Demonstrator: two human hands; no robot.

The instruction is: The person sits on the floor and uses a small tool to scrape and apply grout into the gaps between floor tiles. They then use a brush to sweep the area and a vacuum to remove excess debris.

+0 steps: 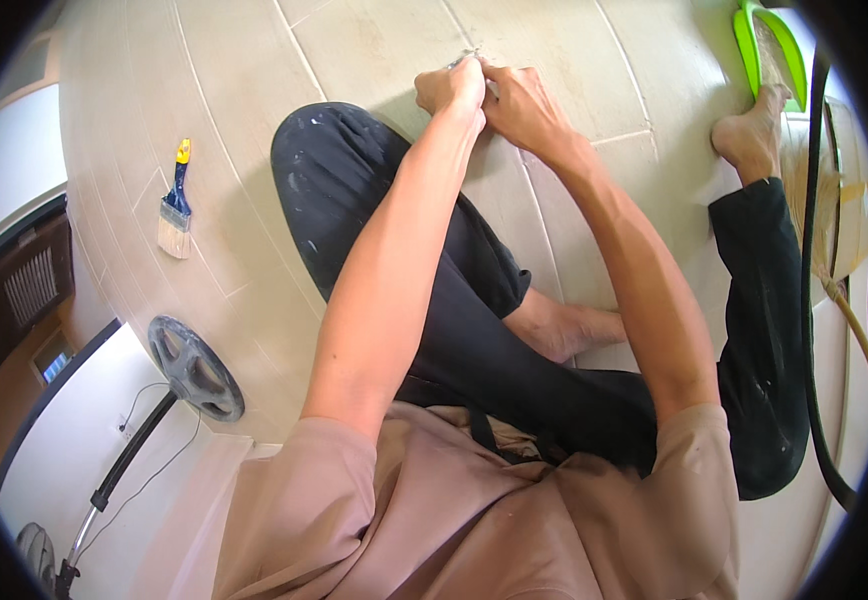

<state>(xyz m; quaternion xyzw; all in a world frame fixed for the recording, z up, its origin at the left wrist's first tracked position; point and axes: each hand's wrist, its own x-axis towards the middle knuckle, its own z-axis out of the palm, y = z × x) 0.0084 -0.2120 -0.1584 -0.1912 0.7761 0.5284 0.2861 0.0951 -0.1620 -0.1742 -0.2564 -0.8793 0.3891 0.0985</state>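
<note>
My left hand [451, 88] and my right hand [526, 108] are close together at the top middle, low over the tiled floor [374, 50]. The left fingers are curled into a fist, and a small greyish thing shows just past them, too little of it to name. Against the left hand, the right fingers are bent and pinched together. What they grip is hidden. Small pale crumbs lie on the floor beyond my fingertips.
A paintbrush [176, 205] with pale bristles lies on the tiles at left. Below it stands a fan's round base [195, 368] with its pole and cord. My bent legs flank the hands. A green sandal [747, 55] is by my foot, and a broom [826, 200] is at far right.
</note>
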